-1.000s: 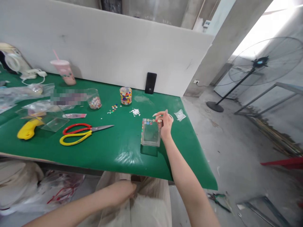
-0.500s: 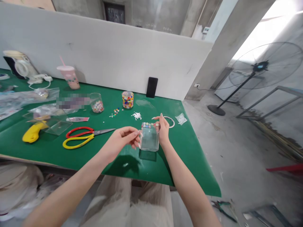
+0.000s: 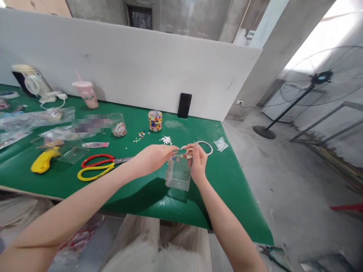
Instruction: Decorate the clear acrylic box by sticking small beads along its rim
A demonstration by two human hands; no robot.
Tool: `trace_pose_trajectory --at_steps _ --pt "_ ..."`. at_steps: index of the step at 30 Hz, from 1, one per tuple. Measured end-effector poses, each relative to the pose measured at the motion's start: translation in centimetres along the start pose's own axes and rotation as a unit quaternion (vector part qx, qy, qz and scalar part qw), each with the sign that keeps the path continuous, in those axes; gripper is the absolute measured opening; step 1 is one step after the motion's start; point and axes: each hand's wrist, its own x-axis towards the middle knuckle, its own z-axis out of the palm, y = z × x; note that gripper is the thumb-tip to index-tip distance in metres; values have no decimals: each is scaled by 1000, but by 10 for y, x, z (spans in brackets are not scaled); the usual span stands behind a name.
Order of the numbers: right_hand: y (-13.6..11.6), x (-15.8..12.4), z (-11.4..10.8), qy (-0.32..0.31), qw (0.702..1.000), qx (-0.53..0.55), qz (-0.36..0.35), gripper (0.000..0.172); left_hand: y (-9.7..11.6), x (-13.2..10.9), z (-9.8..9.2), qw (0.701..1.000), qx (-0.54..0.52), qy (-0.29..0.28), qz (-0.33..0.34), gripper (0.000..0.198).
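A clear glass container (image 3: 178, 174) with small coloured tiles along its top edge stands on the green table (image 3: 147, 196). My right hand (image 3: 197, 162) grips its right side and top edge, fingers closed on it. My left hand (image 3: 154, 156) reaches over the top rim, fingertips pinched at the tiled edge; what they pinch is too small to make out. A white ring (image 3: 204, 147) lies just behind my right hand. A pile of small white tiles (image 3: 166, 140) lies behind the container.
Red and yellow scissors (image 3: 98, 166), a yellow cutter (image 3: 44, 160), a mosaic-covered cup (image 3: 155, 120), a glass of tiles (image 3: 118, 125), a pink drink cup (image 3: 86, 95), plastic bags and a black phone (image 3: 184, 105) sit on the table. A standing fan (image 3: 312, 87) stands to the right.
My left hand rose from my lap to the container's top rim. The right hand kept hold of the container, which now stands more upright.
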Motion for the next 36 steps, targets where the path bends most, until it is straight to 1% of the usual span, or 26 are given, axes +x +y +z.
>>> trace_pose_trajectory --at_steps 3,5,13,20,26,30,33,36 --pt "-1 -2 0 -9 1000 -11 -9 51 -2 3 0 997 45 -53 21 22" --pt "-2 -3 -1 -15 1000 -17 -14 51 -1 3 0 995 66 -74 29 21" --pt "-5 -4 -1 -27 999 -22 -32 51 10 6 -5 982 143 -116 37 15" --pt "-5 -6 -1 -36 998 -20 -38 50 21 12 -10 954 244 -160 71 12" --pt "-2 -6 -2 -38 998 -22 -45 51 29 7 -11 929 307 -179 103 12" --pt "-2 -6 -2 -40 998 -22 -48 51 32 5 -8 913 342 -191 112 14" --pt "-2 -7 -2 -40 998 -19 -48 49 31 5 -8 909 354 -191 109 17" --pt "-2 -7 -2 -41 998 -15 -48 47 28 6 -10 914 345 -186 105 20"
